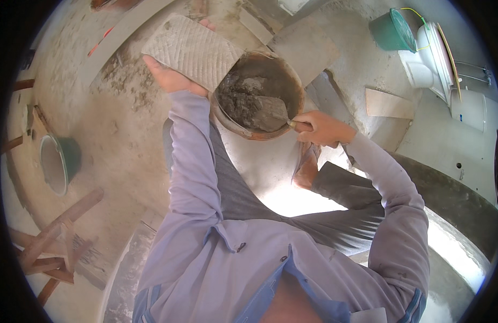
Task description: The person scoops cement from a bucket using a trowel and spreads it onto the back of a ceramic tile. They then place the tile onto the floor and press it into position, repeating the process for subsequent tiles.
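Fingers of my right hand [331, 129] were clenched round the handle of a trowel [270, 113], whose flat blade lay on the grey mortar [235, 102] inside a round bucket [291, 81] in front of my legs [241, 191]. Towards the bucket's left side, my left hand [171, 76] held up a ridged, grey-coated tile [192, 51] from beneath, fingertips [208, 23] showing past its far edge. Farther off to the right, a green pail [390, 32] was beside a white toilet [432, 62].
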